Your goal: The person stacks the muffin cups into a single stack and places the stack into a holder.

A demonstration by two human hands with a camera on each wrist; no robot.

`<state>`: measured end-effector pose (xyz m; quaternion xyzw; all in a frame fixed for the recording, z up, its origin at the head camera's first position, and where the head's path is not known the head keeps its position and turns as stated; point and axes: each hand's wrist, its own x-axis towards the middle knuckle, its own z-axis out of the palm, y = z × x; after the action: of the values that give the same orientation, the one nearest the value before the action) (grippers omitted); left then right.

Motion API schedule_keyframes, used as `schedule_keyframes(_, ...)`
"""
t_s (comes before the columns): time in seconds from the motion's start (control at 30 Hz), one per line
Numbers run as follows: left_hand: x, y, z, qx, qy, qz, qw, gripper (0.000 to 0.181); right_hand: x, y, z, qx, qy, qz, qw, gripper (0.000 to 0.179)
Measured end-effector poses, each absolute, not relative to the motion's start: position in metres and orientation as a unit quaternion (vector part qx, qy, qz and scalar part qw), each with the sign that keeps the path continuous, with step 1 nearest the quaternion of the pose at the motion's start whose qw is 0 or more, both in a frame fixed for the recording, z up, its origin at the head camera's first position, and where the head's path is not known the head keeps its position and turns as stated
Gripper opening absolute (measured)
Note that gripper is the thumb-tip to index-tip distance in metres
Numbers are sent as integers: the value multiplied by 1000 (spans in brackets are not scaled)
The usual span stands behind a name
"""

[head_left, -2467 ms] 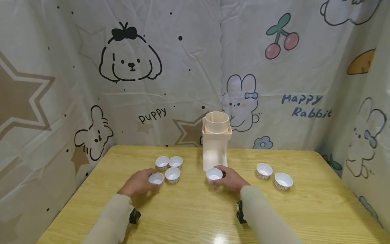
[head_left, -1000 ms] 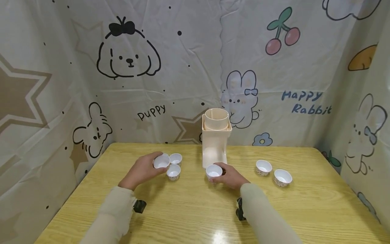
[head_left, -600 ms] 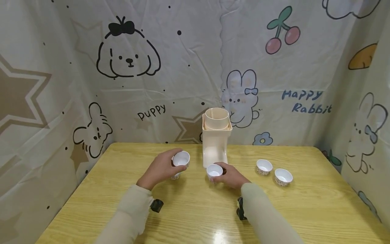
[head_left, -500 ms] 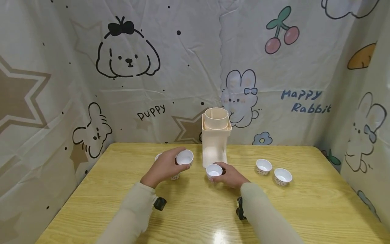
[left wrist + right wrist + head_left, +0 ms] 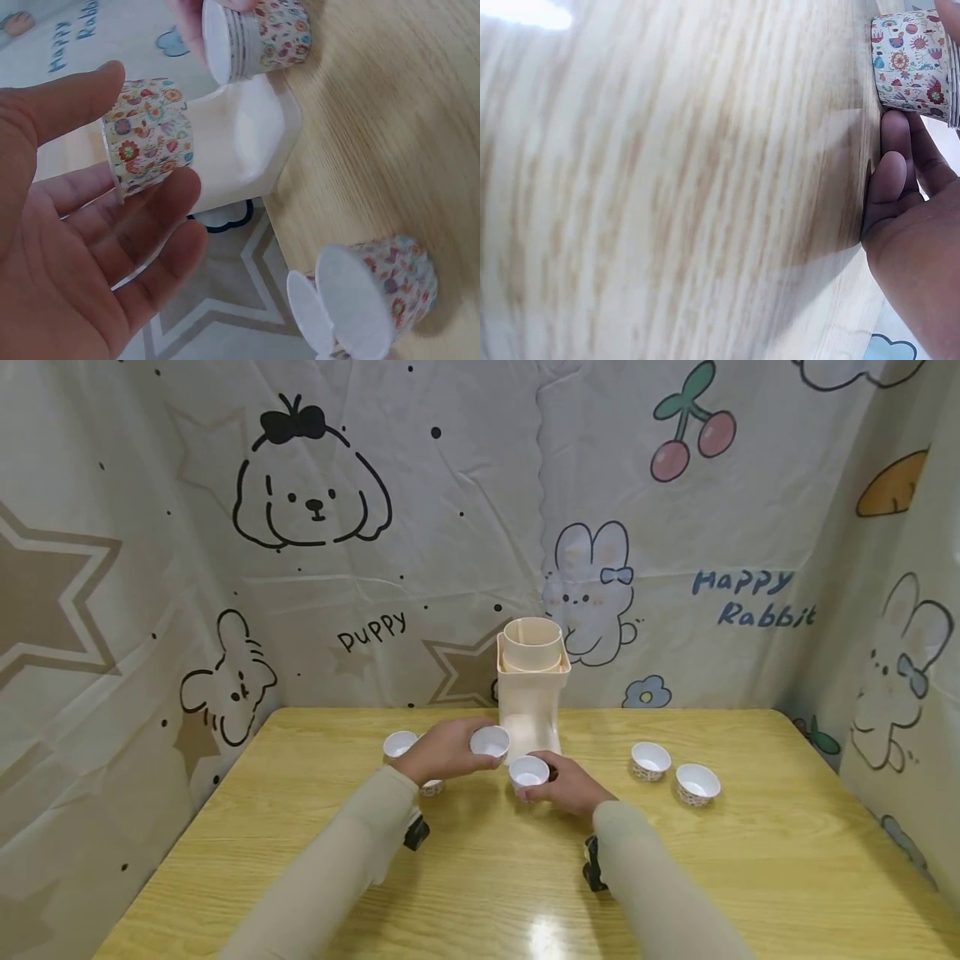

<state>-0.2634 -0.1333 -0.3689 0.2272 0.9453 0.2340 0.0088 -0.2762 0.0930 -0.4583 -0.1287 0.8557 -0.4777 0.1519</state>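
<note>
In the head view my left hand pinches a small white paper baking cup by its sides, raised above the table. The left wrist view shows this cup's flowered outside between thumb and fingers. Just to the right and lower, my right hand holds a nested stack of the same cups on the table. Several layered rims of that stack show in the left wrist view. Its printed wall appears at the right wrist view's edge, with fingers curled beside it.
Right behind the cups stands a cream cup holder with a round tube on top. Left of it are more cups, partly hidden by my left hand. Two cups sit at the right. A printed curtain closes off the table's back.
My left hand has picked up the front-left cup, lifted it over the other cups and carried it right, close to the stack. My right hand stays at the stack.
</note>
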Motion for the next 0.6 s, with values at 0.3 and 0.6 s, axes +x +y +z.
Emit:
schedule_keyframes(0.3,-280,-110,-354,280,946,165,17,52,-281,91,-449,-157,854,-474,145,60)
schedule_keyframes(0.6,-279,-91,-357,279,948,141,63,57,-275,93,-460,-144,852,-481,150,68)
